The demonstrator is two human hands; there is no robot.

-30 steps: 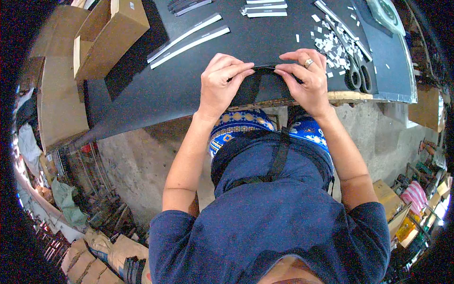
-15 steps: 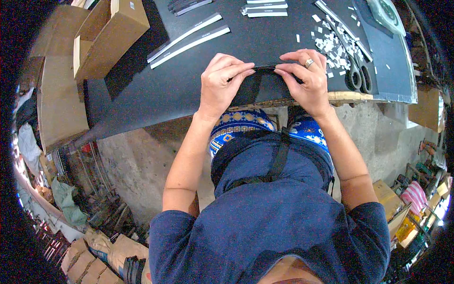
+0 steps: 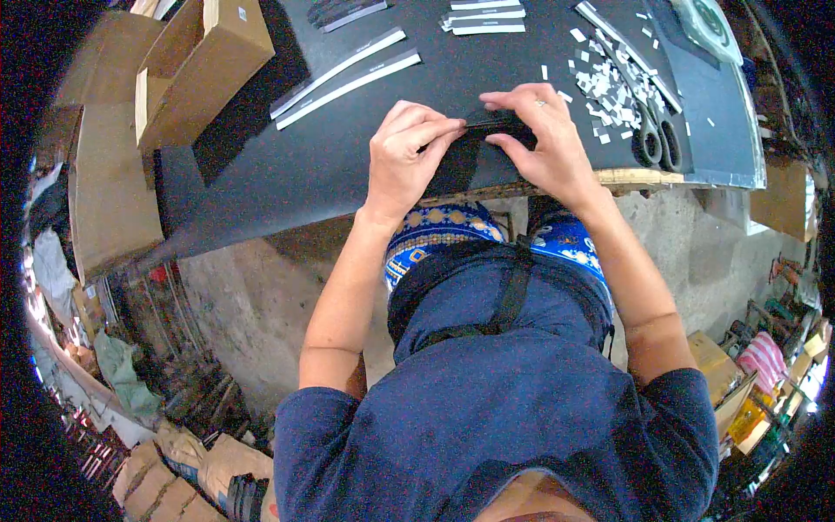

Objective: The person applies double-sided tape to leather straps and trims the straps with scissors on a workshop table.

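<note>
At the near edge of the black counter [image 3: 261, 174], the left hand [image 3: 402, 161] pinches a black strip [image 3: 489, 127] while the right hand [image 3: 544, 143] closes its grip over the other end, seemingly pressing it flat; scissors [image 3: 654, 139] lie handy beside white scraps [image 3: 609, 83].

You can read no text anywhere on your table [image 3: 261, 174]. The long white-edged strips [image 3: 348, 74] above your left hand [image 3: 404, 161] carry a small dark mark near their right ends, too small to make out. The short strips [image 3: 487, 17] at the top edge show a similar tiny print, also unreadable. The cardboard box [image 3: 196, 65] at your left has a small pale sticker near its top corner, but nothing on it can be read.
</note>
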